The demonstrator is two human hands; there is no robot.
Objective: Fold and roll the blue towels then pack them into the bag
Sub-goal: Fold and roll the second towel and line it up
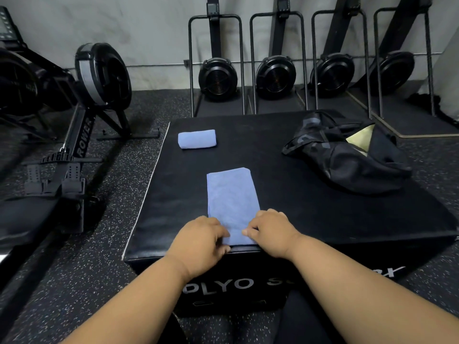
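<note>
While both hands pinch its near end | folded blue towel flat, narrow | left hand, right hand fingers grasping.

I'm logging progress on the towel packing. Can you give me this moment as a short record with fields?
surface: black plyo box
rolled towel: far left of the box top, finished
folded towel: flat strip, not yet rolled
left hand: pinches the strip's near end
right hand: pinches the same end
bag: far right, open, no blue towel visible inside
</note>
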